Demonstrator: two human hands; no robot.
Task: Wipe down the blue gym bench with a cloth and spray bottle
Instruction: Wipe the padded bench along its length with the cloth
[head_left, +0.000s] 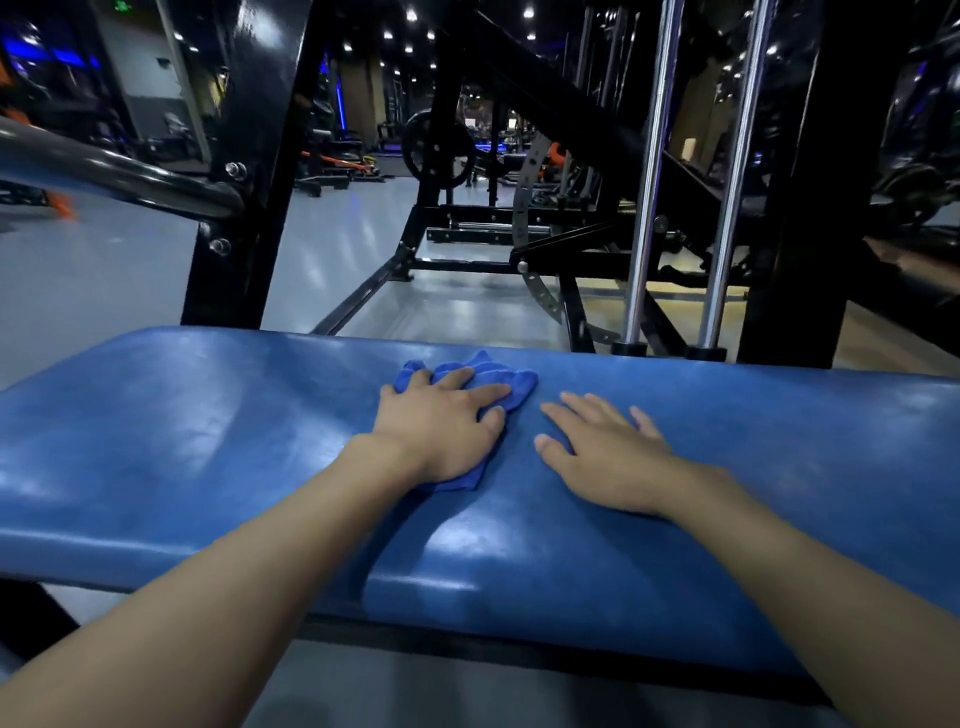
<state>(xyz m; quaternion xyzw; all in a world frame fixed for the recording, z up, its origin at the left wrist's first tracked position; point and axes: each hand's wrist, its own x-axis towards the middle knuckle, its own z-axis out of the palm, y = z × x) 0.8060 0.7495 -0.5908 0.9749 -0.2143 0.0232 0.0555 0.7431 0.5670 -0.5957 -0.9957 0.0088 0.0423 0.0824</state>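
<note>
The blue padded gym bench (208, 441) runs across the lower half of the view. A blue cloth (511, 382) lies crumpled on its top near the far edge, at the middle. My left hand (441, 426) presses flat on the cloth with straight fingers, covering most of it. My right hand (602, 452) rests flat on the bare padding just to the right of the cloth, fingers spread, holding nothing. No spray bottle is in view.
A black machine frame (249, 171) rises behind the bench at left, and two chrome guide rods (649, 197) stand behind it at right. A black handle bar (130, 176) juts in from the left. Grey floor and other gym machines lie beyond.
</note>
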